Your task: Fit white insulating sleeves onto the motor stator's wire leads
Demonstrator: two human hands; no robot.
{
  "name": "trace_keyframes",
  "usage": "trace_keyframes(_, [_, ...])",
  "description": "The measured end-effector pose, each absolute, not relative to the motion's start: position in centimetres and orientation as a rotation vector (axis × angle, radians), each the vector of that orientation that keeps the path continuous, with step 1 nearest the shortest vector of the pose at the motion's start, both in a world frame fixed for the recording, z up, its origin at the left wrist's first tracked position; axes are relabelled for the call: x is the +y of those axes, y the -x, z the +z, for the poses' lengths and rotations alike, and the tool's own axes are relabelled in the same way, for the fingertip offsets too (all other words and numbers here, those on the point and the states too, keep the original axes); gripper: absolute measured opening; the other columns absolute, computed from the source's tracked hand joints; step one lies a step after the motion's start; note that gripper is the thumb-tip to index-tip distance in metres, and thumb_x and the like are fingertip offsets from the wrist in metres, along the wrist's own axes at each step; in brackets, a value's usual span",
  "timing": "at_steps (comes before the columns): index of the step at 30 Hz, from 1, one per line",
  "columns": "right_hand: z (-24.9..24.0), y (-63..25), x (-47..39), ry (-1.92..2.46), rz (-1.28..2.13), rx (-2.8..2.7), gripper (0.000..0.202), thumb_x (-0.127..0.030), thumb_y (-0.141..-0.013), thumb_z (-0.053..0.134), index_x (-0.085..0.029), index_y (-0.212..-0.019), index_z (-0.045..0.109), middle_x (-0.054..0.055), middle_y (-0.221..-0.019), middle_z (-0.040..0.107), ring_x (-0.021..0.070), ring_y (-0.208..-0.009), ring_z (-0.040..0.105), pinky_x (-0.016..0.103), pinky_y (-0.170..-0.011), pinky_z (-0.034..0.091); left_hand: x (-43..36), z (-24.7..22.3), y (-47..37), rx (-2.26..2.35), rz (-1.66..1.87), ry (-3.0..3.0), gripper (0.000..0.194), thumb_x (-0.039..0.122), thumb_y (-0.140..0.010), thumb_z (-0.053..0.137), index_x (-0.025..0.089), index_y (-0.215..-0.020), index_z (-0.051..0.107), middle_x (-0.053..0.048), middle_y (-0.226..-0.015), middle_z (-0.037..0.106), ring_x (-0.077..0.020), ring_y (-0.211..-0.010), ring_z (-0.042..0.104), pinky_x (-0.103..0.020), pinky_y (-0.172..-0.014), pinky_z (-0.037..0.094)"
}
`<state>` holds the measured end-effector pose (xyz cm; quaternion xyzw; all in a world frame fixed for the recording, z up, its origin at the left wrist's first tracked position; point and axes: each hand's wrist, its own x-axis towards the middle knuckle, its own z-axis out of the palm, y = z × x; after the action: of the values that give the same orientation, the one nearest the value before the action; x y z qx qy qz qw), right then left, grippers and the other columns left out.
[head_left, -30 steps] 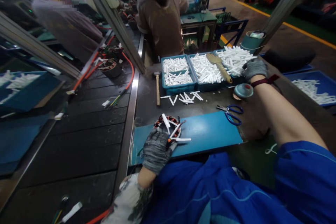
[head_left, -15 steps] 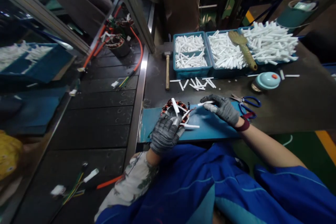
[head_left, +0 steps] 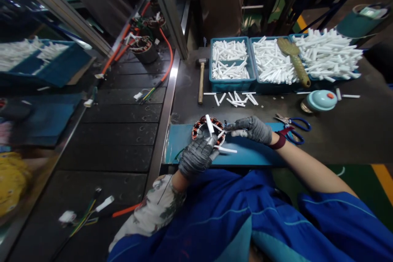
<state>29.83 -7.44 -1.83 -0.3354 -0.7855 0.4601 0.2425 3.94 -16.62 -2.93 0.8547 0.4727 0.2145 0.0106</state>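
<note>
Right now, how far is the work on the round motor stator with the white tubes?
Done: several white tubes already stick out of the stator. In hand: the left hand steadies the stator on the blue mat, and the right hand brings its fingertips to the rim. Left: I cannot count the open places; loose tubes lie by the bins.
</note>
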Motion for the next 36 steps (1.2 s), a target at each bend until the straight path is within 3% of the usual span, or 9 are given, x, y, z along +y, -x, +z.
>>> trace_keyframes(4, [-1.0,-27.6,-6.6,0.858,1.365,-2.256,0.037,-0.051,-0.096,0.055,-0.025,-0.112,0.075,0.002,-0.095,0.078,0.0175,-0.082,0.071,0.029,-0.075,0.056,-16.4,-3.1,-3.8,1.423,0.601,-2.666,0.034,0.031,-0.096,0.058,0.018,-0.127,0.068,-0.011,-0.122,0.073,-0.0258,-0.114,0.069,-0.040,-0.105,0.054])
trace_keyframes(9, [-0.3,-26.1,-5.8,0.826,1.596,-2.356,0.044,-0.054,-0.099,0.047,-0.020,-0.106,0.073,0.000,-0.073,0.072,0.0125,-0.056,0.062,0.024,-0.054,0.050,-16.1,-3.0,-4.1,1.415,0.470,-2.632,0.037,0.031,-0.095,0.058,0.020,-0.129,0.066,-0.011,-0.126,0.072,-0.0271,-0.117,0.068,-0.042,-0.106,0.052])
trace_keyframes(13, [-0.8,-28.4,-7.4,0.926,1.378,-2.150,0.052,-0.058,-0.096,0.051,-0.022,-0.132,0.063,0.007,-0.104,0.076,0.0196,-0.085,0.071,0.033,-0.076,0.057,-16.3,-2.9,-4.2,1.537,0.571,-2.551,0.044,0.036,-0.092,0.062,0.018,-0.132,0.061,-0.012,-0.122,0.073,-0.0294,-0.120,0.065,-0.046,-0.106,0.051])
trace_keyframes(16, [-2.4,-31.4,-9.5,1.242,1.159,-1.857,0.059,-0.058,-0.099,0.044,-0.021,-0.143,0.053,0.006,-0.096,0.076,0.0207,-0.081,0.071,0.037,-0.080,0.058,-16.5,-2.7,-4.1,1.664,0.644,-2.445,0.060,0.049,-0.082,0.071,0.015,-0.130,0.059,-0.014,-0.118,0.073,-0.0333,-0.122,0.063,-0.053,-0.113,0.044])
trace_keyframes(18, [-3.8,-33.0,-11.1,1.428,1.079,-1.783,0.054,-0.058,-0.098,0.045,-0.021,-0.134,0.061,0.007,-0.091,0.077,0.0218,-0.077,0.071,0.039,-0.078,0.059,-16.2,-2.5,-4.0,1.690,0.531,-2.450,0.060,0.051,-0.078,0.073,0.014,-0.124,0.062,-0.015,-0.114,0.074,-0.0349,-0.115,0.066,-0.058,-0.119,0.035])
trace_keyframes(21, [-6.1,-34.0,-13.3,1.521,1.049,-1.865,0.039,-0.054,-0.093,0.056,-0.025,-0.111,0.074,0.009,-0.107,0.078,0.0276,-0.095,0.074,0.044,-0.089,0.058,-15.2,-1.6,-4.2,1.575,0.282,-2.568,0.039,0.042,-0.081,0.070,0.017,-0.112,0.069,-0.014,-0.115,0.074,-0.0337,-0.113,0.067,-0.059,-0.123,0.027])
trace_keyframes(28, [-8.4,-33.8,-15.1,1.489,0.910,-1.807,0.034,-0.050,-0.093,0.056,-0.026,-0.106,0.076,0.009,-0.108,0.078,0.0305,-0.102,0.074,0.048,-0.095,0.059,-13.0,1.4,-1.9,1.388,-0.037,-2.701,0.036,0.036,-0.078,0.073,0.023,-0.112,0.071,-0.009,-0.119,0.072,-0.0287,-0.109,0.069,-0.045,-0.113,0.044])
trace_keyframes(33, [-8.3,-33.9,-14.5,1.483,0.932,-1.833,0.032,-0.049,-0.093,0.056,-0.029,-0.104,0.077,0.008,-0.108,0.079,0.0304,-0.101,0.075,0.050,-0.095,0.059,-12.7,3.3,5.0,1.772,-0.341,-2.326,0.052,0.057,-0.077,0.067,0.017,-0.111,0.069,-0.015,-0.102,0.075,-0.0311,-0.083,0.073,-0.041,-0.078,0.057])
trace_keyframes(36, [-7.3,-33.7,-13.2,1.490,0.966,-1.952,0.032,-0.048,-0.093,0.055,-0.027,-0.102,0.077,0.008,-0.106,0.079,0.0309,-0.097,0.075,0.050,-0.091,0.060,-13.6,3.4,9.7,1.948,-0.334,-2.142,0.045,0.058,-0.078,0.063,0.019,-0.099,0.070,-0.013,-0.098,0.076,-0.0320,-0.089,0.073,-0.040,-0.081,0.056])
